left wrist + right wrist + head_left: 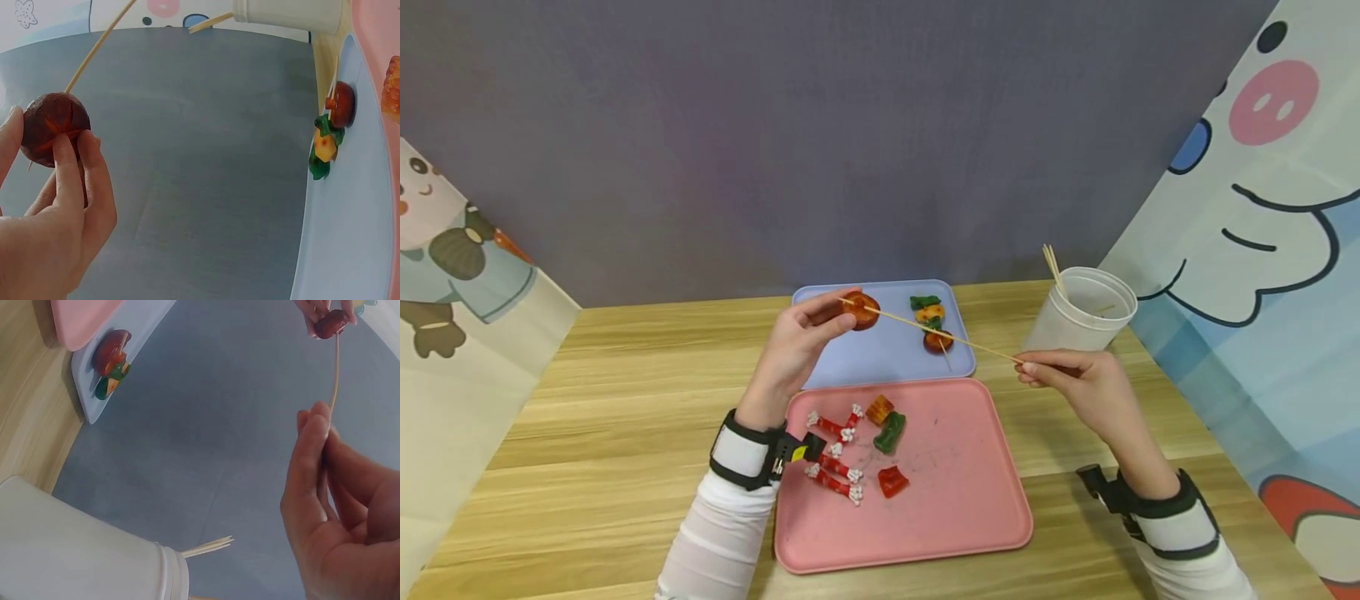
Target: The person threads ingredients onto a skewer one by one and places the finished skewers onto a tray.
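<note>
My left hand (790, 346) pinches a brown mushroom (862, 317) with a star cut in its cap (57, 125). A thin wooden skewer (966, 342) runs through the mushroom, its tip showing just past the far side in the left wrist view. With thumb and fingers, my right hand (1078, 387) holds the skewer's other end. Both hands are raised above the blue tray (865, 362). On that tray lies a loaded skewer with another mushroom (937, 342), green pieces (925, 302) and an orange piece (930, 313).
Nearer me, a pink tray (955, 508) carries several red pieces with white ends (833, 486), a corn piece (880, 409), a green pepper piece (890, 433) and a red piece (892, 481). A white tub (1067, 325) with several skewers (1052, 265) stands at right. A grey wall (820, 150) rises behind.
</note>
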### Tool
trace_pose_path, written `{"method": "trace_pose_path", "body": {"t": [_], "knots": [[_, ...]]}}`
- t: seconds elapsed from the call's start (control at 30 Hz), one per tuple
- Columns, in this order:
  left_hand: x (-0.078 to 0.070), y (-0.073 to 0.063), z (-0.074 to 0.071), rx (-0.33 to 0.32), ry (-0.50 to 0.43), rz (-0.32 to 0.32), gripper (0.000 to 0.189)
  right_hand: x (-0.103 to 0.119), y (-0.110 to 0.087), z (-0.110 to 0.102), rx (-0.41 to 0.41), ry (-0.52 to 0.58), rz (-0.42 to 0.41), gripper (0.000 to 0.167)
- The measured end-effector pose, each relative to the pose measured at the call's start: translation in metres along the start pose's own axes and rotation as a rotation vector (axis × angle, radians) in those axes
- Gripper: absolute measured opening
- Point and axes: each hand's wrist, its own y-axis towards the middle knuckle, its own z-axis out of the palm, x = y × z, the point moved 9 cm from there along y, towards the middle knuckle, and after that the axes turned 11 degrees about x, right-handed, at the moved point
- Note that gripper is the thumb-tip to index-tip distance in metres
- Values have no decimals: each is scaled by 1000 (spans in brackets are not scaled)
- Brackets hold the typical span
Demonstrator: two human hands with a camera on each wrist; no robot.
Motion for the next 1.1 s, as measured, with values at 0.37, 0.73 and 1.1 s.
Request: {"method": "trace_pose_path", "body": {"t": [0.37,0.73,1.1], "knots": [[5,0,13,90,14,-23,43,-1,-1,4,3,119,3,22],[11,1,14,107,14,-36,40,5,-4,10,-27,143,-35,20],[27,4,42,209,43,-102,49,17,-2,31,13,153,-67,15]]}}
